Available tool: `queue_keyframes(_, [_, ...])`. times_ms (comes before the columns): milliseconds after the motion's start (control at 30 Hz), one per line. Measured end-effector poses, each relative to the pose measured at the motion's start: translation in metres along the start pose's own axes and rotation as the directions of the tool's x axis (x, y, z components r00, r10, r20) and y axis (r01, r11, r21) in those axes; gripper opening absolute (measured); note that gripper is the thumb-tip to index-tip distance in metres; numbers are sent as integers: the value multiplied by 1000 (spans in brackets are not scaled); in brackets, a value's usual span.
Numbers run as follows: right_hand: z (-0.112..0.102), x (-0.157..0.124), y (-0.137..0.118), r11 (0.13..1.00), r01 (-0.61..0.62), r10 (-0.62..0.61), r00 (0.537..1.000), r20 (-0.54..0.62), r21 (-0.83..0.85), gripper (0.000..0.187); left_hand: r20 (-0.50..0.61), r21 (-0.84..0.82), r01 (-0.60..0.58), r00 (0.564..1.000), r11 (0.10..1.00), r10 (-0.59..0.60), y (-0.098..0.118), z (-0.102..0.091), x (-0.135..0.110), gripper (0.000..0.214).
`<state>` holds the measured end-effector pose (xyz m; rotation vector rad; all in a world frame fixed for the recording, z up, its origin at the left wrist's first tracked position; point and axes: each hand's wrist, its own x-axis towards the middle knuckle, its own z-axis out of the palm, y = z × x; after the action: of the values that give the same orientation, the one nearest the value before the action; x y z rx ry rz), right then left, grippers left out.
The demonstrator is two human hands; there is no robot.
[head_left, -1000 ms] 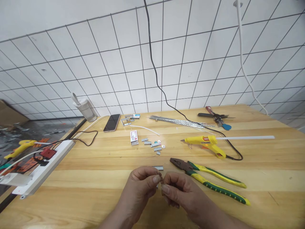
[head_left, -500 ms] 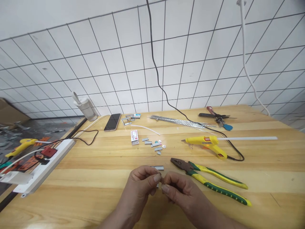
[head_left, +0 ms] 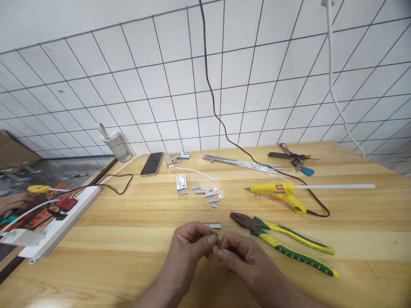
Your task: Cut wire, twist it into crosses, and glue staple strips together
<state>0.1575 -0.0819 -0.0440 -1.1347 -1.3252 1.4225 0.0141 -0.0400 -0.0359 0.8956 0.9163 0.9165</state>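
Observation:
My left hand [head_left: 192, 250] and my right hand [head_left: 242, 256] meet low in the middle, each closed in a pinch between thumb and forefinger. A tiny brownish piece [head_left: 218, 241] shows between the fingertips, too small and too covered to name. Just behind my left fingers lies a silver strip of staples [head_left: 213, 225], partly hidden. To the right rest pliers [head_left: 282, 241] with green and yellow handles and rusty jaws. Further back, several short staple strips [head_left: 213, 199] lie beside a small white and red box [head_left: 181, 184].
A yellow glue gun [head_left: 279, 194] with a white stick lies right. Thin metal rods [head_left: 240, 164], a phone [head_left: 152, 164] and keys with a dark tool [head_left: 295, 162] line the back. A power strip [head_left: 61, 226] runs along the left edge; another person's hand [head_left: 14, 202] is beyond it.
My hands keep nearly the same pinch, with only slight finger movement. At the far left, another person's hand has come into view by a second yellow glue gun.

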Motion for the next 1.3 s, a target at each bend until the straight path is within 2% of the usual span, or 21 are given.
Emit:
queue_keyframes(167, [-3,1,-3,1000,-10,10,999,-37,-15,30,70,-35,11,997,999,-9,-4,-3,4,17])
queue_keyframes(333, [-6,2,-6,989,-89,94,995,-39,120,40,156,-188,82,986,979,-53,-3,-1,6,33])
queue_keyframes(633, [-5,2,1,929,-199,187,980,69,313,40,197,-101,127,975,987,-105,-12,-6,7,33])
queue_keyframes(833, [-6,2,1,853,-370,317,928,198,368,39,260,-106,174,955,979,-142,-16,-10,8,28])
queue_keyframes(967, [-9,4,-1,869,-365,297,925,236,334,38,287,-123,202,944,972,-160,-8,-8,4,23])
queue_keyframes(1067, [-15,4,-6,933,-263,212,953,215,244,41,213,-146,167,968,975,-134,2,-5,3,20])
queue_keyframes(1133, [-19,4,-9,971,-194,168,970,176,143,38,150,-160,145,981,976,-121,8,-3,4,20])
queue_keyframes(1200, [-23,2,-11,992,-124,123,985,123,4,28,111,-174,133,987,976,-115,11,-2,4,20])
queue_keyframes(1300, [-24,-1,-13,964,13,1,999,50,-266,13,102,-189,143,987,971,-126,11,-1,4,20])
